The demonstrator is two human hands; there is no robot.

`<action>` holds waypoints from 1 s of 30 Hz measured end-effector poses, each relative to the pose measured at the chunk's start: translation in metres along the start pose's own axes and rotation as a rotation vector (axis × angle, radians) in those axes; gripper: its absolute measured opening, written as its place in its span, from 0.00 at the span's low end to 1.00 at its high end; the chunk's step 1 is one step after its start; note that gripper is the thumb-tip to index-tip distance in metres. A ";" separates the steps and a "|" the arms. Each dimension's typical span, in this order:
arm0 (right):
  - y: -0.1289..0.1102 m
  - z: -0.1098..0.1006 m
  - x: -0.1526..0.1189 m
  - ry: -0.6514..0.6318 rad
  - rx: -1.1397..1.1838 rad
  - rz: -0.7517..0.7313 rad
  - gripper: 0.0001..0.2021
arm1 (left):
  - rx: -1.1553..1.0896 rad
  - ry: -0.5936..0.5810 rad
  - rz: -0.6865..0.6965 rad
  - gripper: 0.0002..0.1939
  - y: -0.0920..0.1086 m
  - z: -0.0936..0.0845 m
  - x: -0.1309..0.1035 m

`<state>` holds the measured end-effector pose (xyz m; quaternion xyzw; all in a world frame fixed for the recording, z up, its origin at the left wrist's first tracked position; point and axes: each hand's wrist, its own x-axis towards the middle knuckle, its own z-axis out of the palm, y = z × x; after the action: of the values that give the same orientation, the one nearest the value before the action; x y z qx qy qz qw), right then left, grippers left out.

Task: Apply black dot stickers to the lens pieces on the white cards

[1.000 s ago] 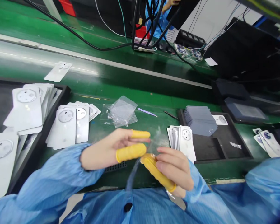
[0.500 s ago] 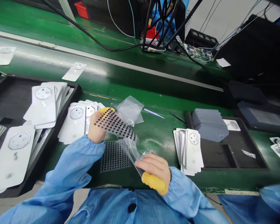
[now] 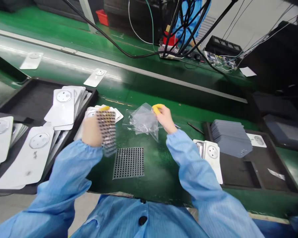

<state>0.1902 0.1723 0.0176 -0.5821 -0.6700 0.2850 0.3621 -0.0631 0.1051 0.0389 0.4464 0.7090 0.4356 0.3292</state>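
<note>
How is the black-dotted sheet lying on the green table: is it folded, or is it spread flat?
Spread flat: the dotted sheet lies on the green table, its four corners and rows of dots visible.

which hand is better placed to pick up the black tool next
Right, probably: the right hand is nearer the black tool, though its fingers are at the clear plastic. The left hand is farther away, holding a dotted sheet.

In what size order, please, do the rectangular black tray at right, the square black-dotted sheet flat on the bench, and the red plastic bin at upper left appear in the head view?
1. Black tray
2. Black-dotted sheet
3. Red bin
</note>
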 end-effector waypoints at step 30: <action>-0.003 0.022 -0.181 -0.029 -0.058 -0.208 0.20 | -0.504 -0.065 -0.374 0.25 -0.083 0.049 -0.092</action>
<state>0.1815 -0.0061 -0.0209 -0.5155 -0.7398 0.2350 0.3630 -0.0151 0.0177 -0.0496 0.2263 0.6375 0.5152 0.5262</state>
